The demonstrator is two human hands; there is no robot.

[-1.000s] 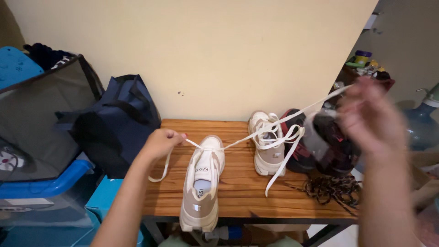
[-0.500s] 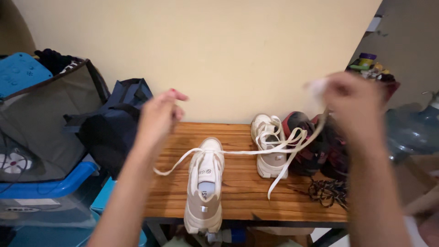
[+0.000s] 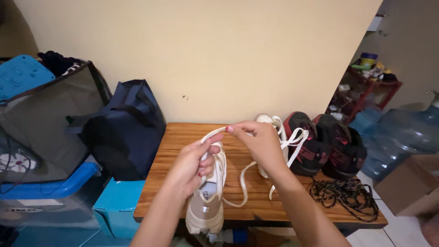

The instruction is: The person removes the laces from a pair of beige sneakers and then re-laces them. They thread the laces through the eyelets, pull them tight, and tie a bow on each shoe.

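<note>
A cream and beige sneaker point(image 3: 206, 201) stands on the wooden bench point(image 3: 178, 178), toe away from me. My left hand point(image 3: 194, 162) and my right hand point(image 3: 258, 139) meet above it, both pinching a cream shoelace point(image 3: 215, 132) that arches between them. The lace's loose part point(image 3: 242, 183) hangs down in a loop to the bench right of the shoe. The second cream sneaker point(image 3: 274, 126), with its own loose lace, sits behind my right hand and is partly hidden by it.
Two dark red-and-black shoes point(image 3: 329, 146) stand at the bench's right, with a pile of black laces point(image 3: 345, 194) in front. A navy bag point(image 3: 123, 128), mesh hamper point(image 3: 41, 119) and blue bins point(image 3: 114, 206) crowd the left. Water jugs point(image 3: 402, 132) and a cardboard box point(image 3: 411, 185) stand to the right.
Both hands were spread wide and raised, pulling the lace out long. Now they have come together over the near sneaker, holding the lace in a short arch.
</note>
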